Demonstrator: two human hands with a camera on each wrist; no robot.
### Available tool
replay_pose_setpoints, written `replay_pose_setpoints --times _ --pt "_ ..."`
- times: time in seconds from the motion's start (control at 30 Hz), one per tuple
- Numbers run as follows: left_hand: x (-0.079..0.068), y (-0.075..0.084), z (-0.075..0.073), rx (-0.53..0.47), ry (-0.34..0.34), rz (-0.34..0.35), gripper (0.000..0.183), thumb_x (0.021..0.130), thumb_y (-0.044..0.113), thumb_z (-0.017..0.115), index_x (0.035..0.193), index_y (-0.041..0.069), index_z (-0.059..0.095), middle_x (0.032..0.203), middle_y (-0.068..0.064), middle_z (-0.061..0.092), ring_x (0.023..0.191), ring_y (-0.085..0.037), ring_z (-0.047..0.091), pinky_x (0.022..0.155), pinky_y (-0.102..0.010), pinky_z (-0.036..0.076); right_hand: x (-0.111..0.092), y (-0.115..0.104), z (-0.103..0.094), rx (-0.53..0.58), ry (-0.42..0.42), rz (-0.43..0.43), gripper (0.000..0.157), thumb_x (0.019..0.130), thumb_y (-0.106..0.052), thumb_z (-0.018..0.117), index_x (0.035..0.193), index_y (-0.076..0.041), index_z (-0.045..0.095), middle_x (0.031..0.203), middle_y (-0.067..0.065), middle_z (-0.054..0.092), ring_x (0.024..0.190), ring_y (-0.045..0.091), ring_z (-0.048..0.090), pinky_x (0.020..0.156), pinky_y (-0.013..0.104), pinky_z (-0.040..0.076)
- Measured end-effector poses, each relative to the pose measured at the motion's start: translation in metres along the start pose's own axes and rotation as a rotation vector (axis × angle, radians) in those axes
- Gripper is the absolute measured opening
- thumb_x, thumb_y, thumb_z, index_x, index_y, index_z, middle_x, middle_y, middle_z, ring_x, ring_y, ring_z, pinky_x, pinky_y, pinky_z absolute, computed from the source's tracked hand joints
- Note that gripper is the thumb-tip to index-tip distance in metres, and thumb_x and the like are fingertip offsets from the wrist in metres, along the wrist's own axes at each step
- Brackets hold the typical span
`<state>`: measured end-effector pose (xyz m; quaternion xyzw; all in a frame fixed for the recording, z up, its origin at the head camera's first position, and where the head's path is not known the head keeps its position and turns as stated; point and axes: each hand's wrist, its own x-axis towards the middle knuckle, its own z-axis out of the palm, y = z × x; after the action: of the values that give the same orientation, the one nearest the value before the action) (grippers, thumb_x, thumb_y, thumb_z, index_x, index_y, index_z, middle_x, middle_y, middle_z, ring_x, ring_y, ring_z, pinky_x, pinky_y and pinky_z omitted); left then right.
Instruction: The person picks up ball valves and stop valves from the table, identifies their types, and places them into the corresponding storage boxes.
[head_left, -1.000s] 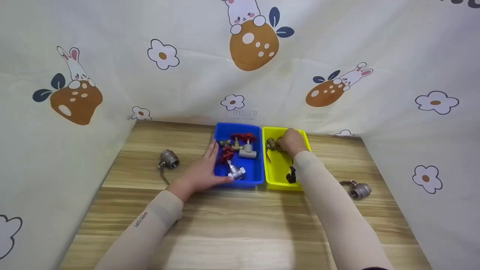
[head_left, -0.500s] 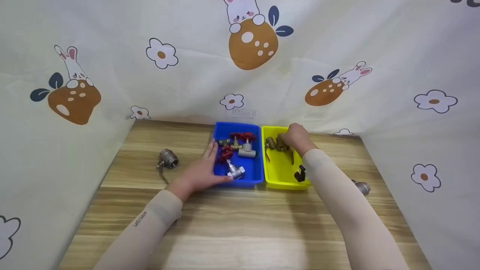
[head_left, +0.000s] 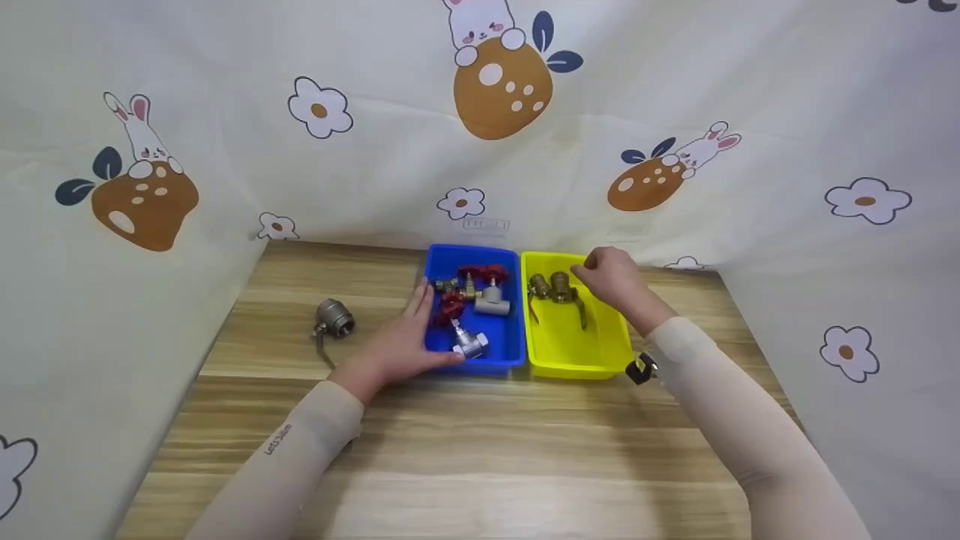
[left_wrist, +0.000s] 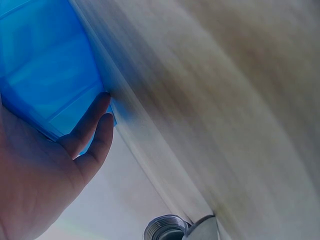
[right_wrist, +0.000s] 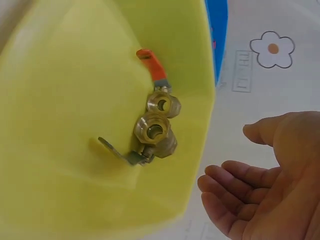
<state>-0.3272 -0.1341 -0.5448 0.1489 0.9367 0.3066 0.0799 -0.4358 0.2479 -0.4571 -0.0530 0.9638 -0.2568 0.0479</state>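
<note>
My left hand [head_left: 397, 346] rests against the left side of the blue bin [head_left: 519, 330], its thumb by the near rim. In the left wrist view two fingers touch the bin's blue wall [left_wrist: 45, 55]. Several valves lie inside, among them a silver valve [head_left: 470, 343] and a grey valve [head_left: 492, 307]. My right hand [head_left: 613, 277] hovers above the right back part of the yellow bin [head_left: 577, 370], fingers loosely curled around nothing. Two brass ball valves [head_left: 560, 286] lie side by side at the back of that bin; the right wrist view shows one with a red lever [right_wrist: 154, 66].
Left of the blue bin, a steel ball valve [head_left: 335, 318] lies on the wooden table [head_left: 480, 450]. A patterned cloth [head_left: 375, 180] hangs behind and at both sides. A small black device [head_left: 641, 369] sits at the right wrist.
My right hand has lifted off the brass ball valve and moved right and slightly up, uncovering both valves. My right forearm now hides the steel valve on the right. The left hand stays put.
</note>
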Motion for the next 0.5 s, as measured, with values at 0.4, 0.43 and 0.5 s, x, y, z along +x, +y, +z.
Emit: replay_pose_setpoints --times 0.4,0.43,0.5 --pt "0.0 0.001 -0.001 0.018 -0.001 -0.013 0.138 0.086 0.083 0.075 0.179 0.012 0.003 0.186 -0.002 -0.013 0.158 -0.052 0.037 0.121 -0.067 0.042 -0.042 0.042 -0.038 0.036 0.088 -0.02 0.039 0.11 -0.036 0.067 0.117 0.002 0.073 0.102 0.017 0.071 0.085 0.028 0.062 0.075 0.037 0.055" --pt "-0.001 0.001 -0.001 0.018 -0.001 -0.012 0.138 0.086 0.083 0.075 0.179 0.012 0.003 0.186 -0.002 -0.013 0.158 -0.052 0.037 0.121 -0.067 0.042 -0.046 0.046 -0.039 0.035 0.1 -0.022 0.038 0.11 -0.035 0.067 0.116 0.002 0.073 0.101 0.016 0.071 0.085 0.028 0.061 0.074 0.037 0.054" --pt "-0.001 0.001 -0.001 0.017 -0.003 -0.012 0.139 0.086 0.083 0.076 0.179 0.012 0.003 0.186 -0.003 -0.014 0.159 -0.052 0.036 0.121 -0.067 0.042 -0.054 0.057 -0.042 0.038 0.119 -0.023 0.037 0.11 -0.034 0.068 0.113 0.003 0.073 0.099 0.016 0.071 0.084 0.028 0.061 0.073 0.037 0.053"
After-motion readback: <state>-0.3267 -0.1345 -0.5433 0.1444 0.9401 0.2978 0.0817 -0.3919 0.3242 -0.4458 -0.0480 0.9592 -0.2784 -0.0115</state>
